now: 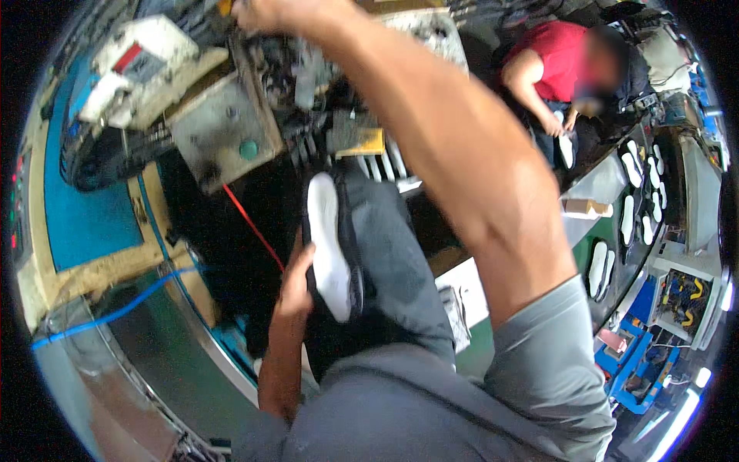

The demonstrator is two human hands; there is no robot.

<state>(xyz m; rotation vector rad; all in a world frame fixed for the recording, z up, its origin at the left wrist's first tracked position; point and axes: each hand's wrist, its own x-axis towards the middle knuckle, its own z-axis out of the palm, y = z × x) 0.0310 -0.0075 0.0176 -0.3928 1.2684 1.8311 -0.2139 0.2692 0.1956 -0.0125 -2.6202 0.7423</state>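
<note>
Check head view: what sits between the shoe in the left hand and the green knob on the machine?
A thin red cord crosses the dark gap between the white-soled shoe and the green knob; nothing else shows in the head view.

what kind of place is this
Most likely a shoe factory floor. The left hand holds a black shoe with a white sole by a grimy machine, and rows of white soles lie on the line where another worker sits.
</note>
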